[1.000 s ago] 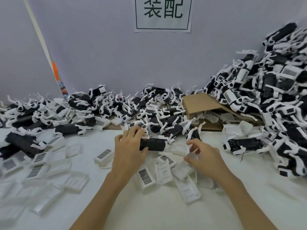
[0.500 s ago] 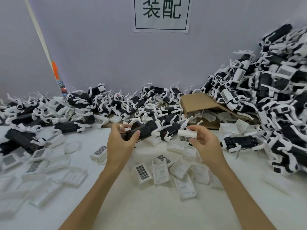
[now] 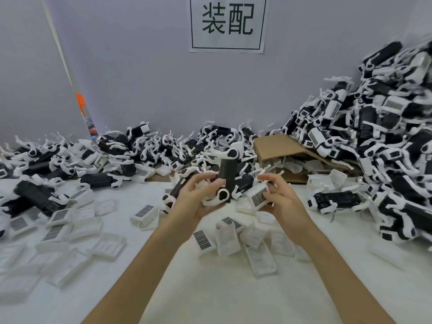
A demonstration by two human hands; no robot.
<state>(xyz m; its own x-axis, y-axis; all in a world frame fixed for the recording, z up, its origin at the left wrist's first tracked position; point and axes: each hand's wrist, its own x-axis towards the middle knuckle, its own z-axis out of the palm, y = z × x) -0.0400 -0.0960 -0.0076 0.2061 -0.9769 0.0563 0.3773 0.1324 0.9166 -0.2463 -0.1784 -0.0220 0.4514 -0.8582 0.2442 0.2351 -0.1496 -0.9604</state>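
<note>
My left hand (image 3: 195, 199) grips a black toy body with white limbs (image 3: 226, 181), held almost upright above the white table (image 3: 210, 288). My right hand (image 3: 284, 202) holds a small white cover with a black grille label (image 3: 257, 196) between thumb and fingers, just right of the black body. The two parts are close together but apart. Several loose white covers (image 3: 228, 237) lie on the table under my hands.
A tall heap of black-and-white toys (image 3: 383, 146) fills the right side, and a lower heap (image 3: 131, 155) runs along the wall. A torn cardboard box (image 3: 280, 148) lies behind my hands. More white covers (image 3: 70, 230) are scattered at the left. A paper sign (image 3: 228, 23) hangs on the wall.
My left hand lifted the black body off the table and turned it from lying flat to nearly upright. My right hand picked up a white cover and brought it beside the body.
</note>
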